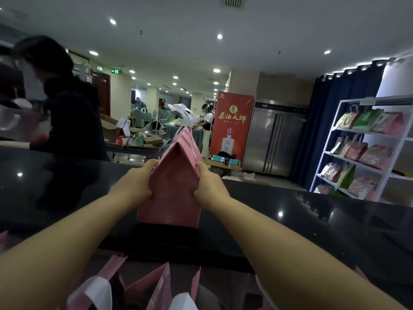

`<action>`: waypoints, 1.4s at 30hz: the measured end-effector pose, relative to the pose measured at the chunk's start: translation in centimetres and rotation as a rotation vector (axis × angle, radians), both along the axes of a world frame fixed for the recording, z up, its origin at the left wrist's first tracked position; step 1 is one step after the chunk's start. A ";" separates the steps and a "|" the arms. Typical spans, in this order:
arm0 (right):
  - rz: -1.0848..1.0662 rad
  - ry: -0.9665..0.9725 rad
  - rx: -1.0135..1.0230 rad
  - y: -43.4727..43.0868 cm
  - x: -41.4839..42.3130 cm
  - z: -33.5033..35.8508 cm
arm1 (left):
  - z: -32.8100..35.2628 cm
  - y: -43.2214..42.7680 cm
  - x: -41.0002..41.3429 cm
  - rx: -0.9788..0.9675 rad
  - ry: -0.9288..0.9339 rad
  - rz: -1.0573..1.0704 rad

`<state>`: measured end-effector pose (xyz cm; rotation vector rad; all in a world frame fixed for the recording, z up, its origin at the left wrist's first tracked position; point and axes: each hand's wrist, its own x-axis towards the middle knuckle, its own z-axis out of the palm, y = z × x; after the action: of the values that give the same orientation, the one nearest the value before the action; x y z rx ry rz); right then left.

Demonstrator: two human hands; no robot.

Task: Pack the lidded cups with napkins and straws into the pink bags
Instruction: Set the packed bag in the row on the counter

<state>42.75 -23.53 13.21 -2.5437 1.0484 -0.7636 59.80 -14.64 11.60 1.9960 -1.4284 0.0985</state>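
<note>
A pink bag [172, 198] stands upright on a dark, glossy counter [312, 220], held between a person's two outstretched bare arms. The left hand [138, 182] grips the bag's left edge and the right hand [207, 182] grips its right edge. Both sit just below the top, with fingers curled over the side folds. The bag's mouth is pressed together into a peak between the hands, and white handles [182, 128] rise above it. What the bag holds cannot be seen.

More pink bags [156, 285] with white linings stand close to the camera at the bottom edge, below the counter's near lip and between the forearms.

Across the counter at left, a person in dark clothing [67, 113] bends over something blurred. Behind the bag stand a red banner [232, 124] printed with a bottle and a steel refrigerator [274, 135]. To the right are a dark blue curtain [335, 121] and a white shelf rack [380, 100] loaded with pink and green packages.
</note>
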 end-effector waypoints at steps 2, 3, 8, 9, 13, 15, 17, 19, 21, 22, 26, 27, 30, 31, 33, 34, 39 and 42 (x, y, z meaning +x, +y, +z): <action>0.003 -0.008 -0.008 0.1 0.8 -0.2 | -0.2 0.0 0.8 -0.001 0.005 0.016; 0.005 -0.008 -0.006 0.1 1.1 -0.2 | -0.3 0.1 1.1 -0.004 0.008 0.023; -0.021 0.064 0.004 0.2 0.9 0.7 | -0.1 0.5 1.2 -0.011 0.009 0.049; -0.033 0.059 0.001 0.2 0.5 1.2 | 0.2 0.8 0.9 -0.046 -0.004 0.065; -0.012 -0.035 -0.035 1.0 -2.7 4.0 | 2.4 2.4 -1.4 -0.219 -0.047 0.051; 0.040 -0.062 -0.059 1.9 -5.1 5.2 | 3.7 3.3 -3.5 -0.275 -0.063 -0.005; 0.103 -0.076 -0.082 3.2 -7.9 6.1 | 4.8 4.3 -6.3 -0.295 -0.081 -0.070; 0.156 -0.075 -0.109 4.8 -11.0 6.8 | 5.6 5.5 -9.6 -0.291 -0.105 -0.143; 0.196 -0.076 -0.124 6.3 -14.6 7.1 | 6.3 6.8 -13.3 -0.278 -0.119 -0.221; 0.207 -0.076 -0.127 7.0 -16.5 7.0 | 6.5 7.5 -15.2 -0.272 -0.121 -0.259; 0.249 -0.038 -0.092 9.3 -24.3 5.8 | 6.4 10.0 -22.6 -0.208 -0.103 -0.378; 0.260 -0.024 -0.070 9.7 -26.3 5.2 | 6.0 10.6 -24.4 -0.194 -0.078 -0.404; 0.276 -0.002 -0.006 10.6 -31.8 2.9 | 4.3 12.0 -29.3 -0.142 -0.037 -0.435; 0.275 0.002 0.006 10.7 -33.5 2.1 | 3.6 12.4 -30.8 -0.119 -0.041 -0.436; 0.272 0.004 0.024 10.9 -36.5 0.4 | 1.9 13.0 -33.6 -0.083 -0.053 -0.435; 0.269 -0.004 0.031 10.9 -37.9 -0.5 | 1.0 13.3 -34.9 -0.075 -0.063 -0.429; 0.252 -0.069 0.027 11.5 -42.2 -4.5 | -3.5 14.8 -39.1 -0.031 -0.177 -0.316; 0.267 -0.119 0.038 12.7 -43.3 -6.5 | -5.5 15.8 -40.0 0.113 -0.327 -0.248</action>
<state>-0.57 -10.86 6.67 -2.5029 0.6619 -0.7994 19.84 1.18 6.11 1.9376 -1.9168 0.2485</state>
